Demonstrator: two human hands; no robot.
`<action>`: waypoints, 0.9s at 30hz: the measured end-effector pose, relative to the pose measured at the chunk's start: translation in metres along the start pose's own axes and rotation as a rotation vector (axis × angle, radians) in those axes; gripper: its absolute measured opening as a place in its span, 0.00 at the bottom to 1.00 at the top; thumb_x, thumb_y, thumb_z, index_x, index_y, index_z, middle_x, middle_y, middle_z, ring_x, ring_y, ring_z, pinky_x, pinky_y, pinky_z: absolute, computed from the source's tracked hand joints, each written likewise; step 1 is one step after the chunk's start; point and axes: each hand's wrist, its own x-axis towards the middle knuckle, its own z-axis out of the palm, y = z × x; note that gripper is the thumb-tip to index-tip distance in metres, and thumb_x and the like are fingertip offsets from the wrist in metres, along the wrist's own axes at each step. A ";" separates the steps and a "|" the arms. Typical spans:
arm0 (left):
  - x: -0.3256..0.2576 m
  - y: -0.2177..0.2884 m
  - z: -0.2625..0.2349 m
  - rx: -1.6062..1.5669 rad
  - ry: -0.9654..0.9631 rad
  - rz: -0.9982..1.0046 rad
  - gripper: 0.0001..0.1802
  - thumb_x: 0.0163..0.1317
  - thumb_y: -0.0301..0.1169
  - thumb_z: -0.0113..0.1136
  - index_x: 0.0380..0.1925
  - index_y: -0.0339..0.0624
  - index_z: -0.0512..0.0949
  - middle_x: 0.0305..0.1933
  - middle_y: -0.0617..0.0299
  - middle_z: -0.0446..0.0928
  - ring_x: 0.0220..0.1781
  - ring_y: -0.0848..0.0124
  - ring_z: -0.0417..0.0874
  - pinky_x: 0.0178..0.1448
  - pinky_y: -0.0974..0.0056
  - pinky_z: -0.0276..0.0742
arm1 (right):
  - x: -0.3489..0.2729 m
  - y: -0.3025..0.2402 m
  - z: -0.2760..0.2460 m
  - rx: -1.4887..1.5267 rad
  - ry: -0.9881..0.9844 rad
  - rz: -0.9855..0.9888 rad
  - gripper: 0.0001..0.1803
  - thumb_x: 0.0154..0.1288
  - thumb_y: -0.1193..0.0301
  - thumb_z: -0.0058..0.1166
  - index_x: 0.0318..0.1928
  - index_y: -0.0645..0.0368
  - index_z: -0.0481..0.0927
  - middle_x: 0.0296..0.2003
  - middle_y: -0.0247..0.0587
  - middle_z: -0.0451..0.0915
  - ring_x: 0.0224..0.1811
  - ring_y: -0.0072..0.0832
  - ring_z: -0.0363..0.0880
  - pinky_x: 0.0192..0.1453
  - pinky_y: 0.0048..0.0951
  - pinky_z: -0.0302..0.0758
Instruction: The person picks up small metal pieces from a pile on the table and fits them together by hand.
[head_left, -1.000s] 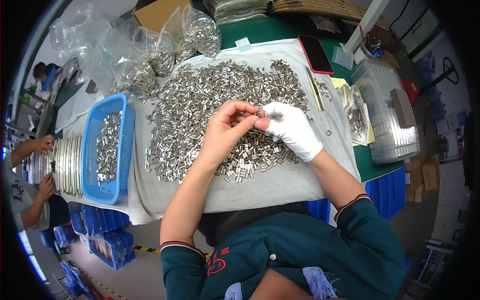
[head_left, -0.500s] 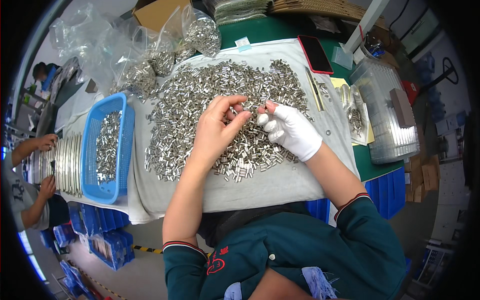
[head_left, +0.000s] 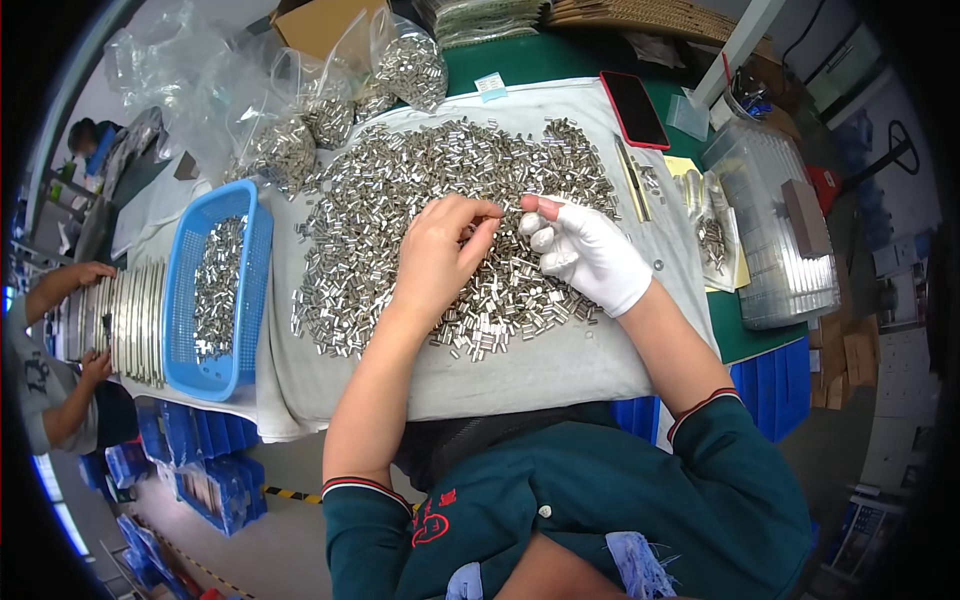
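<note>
A wide heap of small shiny metal cylinders [head_left: 390, 200] covers the grey cloth. Over its middle, my bare left hand [head_left: 445, 250] is curled, thumb and index finger drawn together at the tips. My right hand [head_left: 590, 258] wears a white glove that leaves a fingertip or two bare. Its thumb and forefinger meet in a pinch close to the left fingertips, with the other fingers bent in. Whatever either pinch holds is too small to make out against the cylinders behind.
A blue plastic basket [head_left: 252, 300] with more cylinders stands at left, below filled clear bags [head_left: 412, 72]. To the right lie a red-edged phone [head_left: 634, 108], tweezers [head_left: 632, 180] and clear plastic boxes [head_left: 765, 225]. Another person's hands [head_left: 95, 275] work at far left.
My left thumb and index finger have come closer together, and that hand has turned slightly. My right hand has barely shifted, still pinched.
</note>
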 end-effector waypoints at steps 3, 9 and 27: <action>-0.001 0.007 -0.002 -0.173 0.074 -0.020 0.08 0.54 0.27 0.56 0.35 0.43 0.78 0.32 0.61 0.75 0.28 0.71 0.73 0.34 0.69 0.70 | -0.006 0.002 0.015 -0.365 0.088 -0.081 0.12 0.61 0.66 0.50 0.41 0.60 0.72 0.29 0.28 0.73 0.24 0.08 0.65 0.19 0.08 0.57; -0.004 0.007 0.006 -0.362 0.066 -0.058 0.08 0.56 0.26 0.55 0.37 0.41 0.78 0.34 0.64 0.76 0.29 0.78 0.73 0.32 0.73 0.69 | -0.008 0.005 0.017 -0.554 0.105 -0.125 0.13 0.60 0.63 0.50 0.39 0.59 0.73 0.28 0.27 0.73 0.24 0.09 0.65 0.22 0.10 0.59; -0.006 0.009 0.007 -0.357 -0.056 0.083 0.13 0.56 0.24 0.53 0.43 0.42 0.77 0.32 0.62 0.73 0.30 0.74 0.73 0.36 0.72 0.69 | -0.010 0.001 0.021 -0.730 0.172 -0.175 0.11 0.59 0.62 0.52 0.34 0.56 0.75 0.23 0.22 0.70 0.22 0.08 0.64 0.21 0.11 0.58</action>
